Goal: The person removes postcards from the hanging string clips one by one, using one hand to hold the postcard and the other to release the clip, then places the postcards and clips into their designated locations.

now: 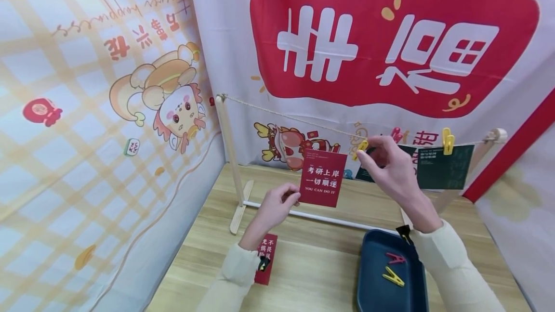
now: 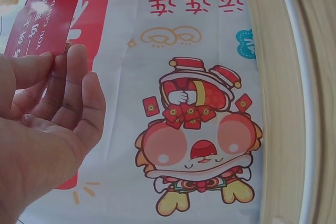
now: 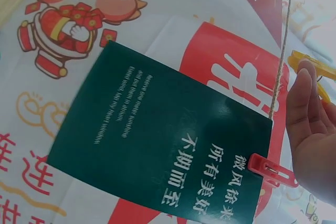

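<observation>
My left hand (image 1: 277, 204) pinches the lower left edge of a red card (image 1: 323, 178) with white writing, held up just below the string (image 1: 295, 122). Between the thumb and fingers of my right hand (image 1: 396, 172) is a yellow clothespin (image 1: 361, 148), close to the string and right of the red card's top corner. Beside that hand, a dark green card (image 3: 157, 135) hangs from the string by a pink clothespin (image 3: 272, 170). Farther right, another green card (image 1: 445, 170) hangs under a yellow clothespin (image 1: 448, 141). My right hand partly hides the nearer green card in the head view.
A wooden stand (image 1: 231, 158) carries the string, with a white bar (image 1: 325, 220) low across it. On the table (image 1: 312, 273), a dark blue tray (image 1: 364, 273) holds a pink and a yellow clothespin. Another red card (image 1: 268, 273) lies under my left forearm. Printed cloths hang behind and left.
</observation>
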### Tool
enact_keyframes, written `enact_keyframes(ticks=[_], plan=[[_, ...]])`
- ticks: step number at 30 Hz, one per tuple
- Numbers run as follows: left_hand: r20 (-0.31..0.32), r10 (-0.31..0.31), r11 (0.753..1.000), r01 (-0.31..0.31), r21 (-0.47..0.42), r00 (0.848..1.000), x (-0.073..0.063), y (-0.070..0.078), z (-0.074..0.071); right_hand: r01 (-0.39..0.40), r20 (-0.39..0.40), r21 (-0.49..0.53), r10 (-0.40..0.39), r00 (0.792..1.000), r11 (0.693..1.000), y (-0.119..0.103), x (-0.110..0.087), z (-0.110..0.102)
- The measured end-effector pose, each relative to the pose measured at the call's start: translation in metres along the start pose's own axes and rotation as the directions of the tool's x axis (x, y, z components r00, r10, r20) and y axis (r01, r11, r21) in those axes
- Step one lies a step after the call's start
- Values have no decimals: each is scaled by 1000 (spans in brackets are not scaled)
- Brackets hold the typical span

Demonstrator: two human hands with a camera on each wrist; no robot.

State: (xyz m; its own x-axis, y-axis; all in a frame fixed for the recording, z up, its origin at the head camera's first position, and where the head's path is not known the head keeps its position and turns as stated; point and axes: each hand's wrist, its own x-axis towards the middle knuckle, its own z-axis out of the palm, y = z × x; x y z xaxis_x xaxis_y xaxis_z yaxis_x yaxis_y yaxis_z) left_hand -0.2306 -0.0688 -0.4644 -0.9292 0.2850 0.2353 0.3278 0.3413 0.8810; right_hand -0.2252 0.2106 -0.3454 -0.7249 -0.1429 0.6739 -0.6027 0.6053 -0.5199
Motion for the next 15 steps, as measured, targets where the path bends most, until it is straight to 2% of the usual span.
enact_keyframes(ticks=[6,15], plan=[[-8,-32,999,31,-11,999,-7,-4,0,-35,11,5,35,999,999,4,-17,-1],[-8,-84,996,83,-36,996,-22,-15,0,-79,76,5,78,994,997,12,-41,5]])
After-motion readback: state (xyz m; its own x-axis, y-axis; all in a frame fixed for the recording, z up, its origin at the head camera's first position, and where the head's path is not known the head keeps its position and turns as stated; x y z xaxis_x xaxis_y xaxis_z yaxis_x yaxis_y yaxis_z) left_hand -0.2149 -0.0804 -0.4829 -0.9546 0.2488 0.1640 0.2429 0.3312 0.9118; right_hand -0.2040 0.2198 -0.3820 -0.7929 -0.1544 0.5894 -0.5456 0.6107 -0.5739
